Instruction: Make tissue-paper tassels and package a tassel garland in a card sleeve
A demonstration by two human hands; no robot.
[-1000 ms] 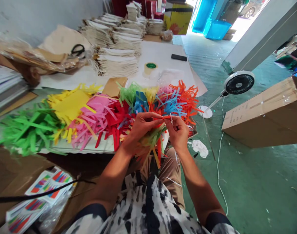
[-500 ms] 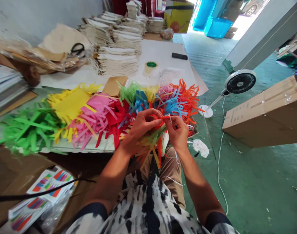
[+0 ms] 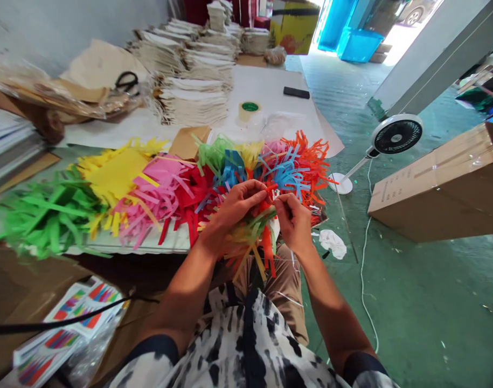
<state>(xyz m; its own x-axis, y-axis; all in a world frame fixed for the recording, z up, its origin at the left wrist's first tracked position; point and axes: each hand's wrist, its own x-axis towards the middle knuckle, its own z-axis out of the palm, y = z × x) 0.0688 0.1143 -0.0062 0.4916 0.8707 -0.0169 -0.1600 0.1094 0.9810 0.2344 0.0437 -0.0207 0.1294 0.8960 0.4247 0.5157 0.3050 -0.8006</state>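
My left hand [image 3: 238, 209] is closed around the upper end of a tissue-paper tassel [image 3: 252, 234], whose orange, yellow and green strips hang down over my lap. A short orange twisted end sticks out above its thumb. Beside it, my right hand [image 3: 295, 222] is closed in a pinch close to the tassel's top; whatever its fingertips hold is too small to make out. Behind both hands, heaps of fringed tissue paper line the table edge: green [image 3: 48, 213], yellow [image 3: 115, 170], pink [image 3: 159, 186], red [image 3: 193, 194], blue [image 3: 289, 175] and orange [image 3: 314, 161].
Farther back on the table are stacked off-white bundles [image 3: 193, 102], a tape roll [image 3: 249, 110], a black phone-like slab [image 3: 296, 92] and black-handled scissors [image 3: 127, 82]. On the floor to the right stand a fan [image 3: 396, 137] and a cardboard box [image 3: 436, 186]. Printed sheets [image 3: 74, 318] lie lower left.
My right hand's fingertips have drawn slightly away from the left hand's. The thin white strip seen at the right fingertips no longer shows. The left hand keeps its hold on the tassel.
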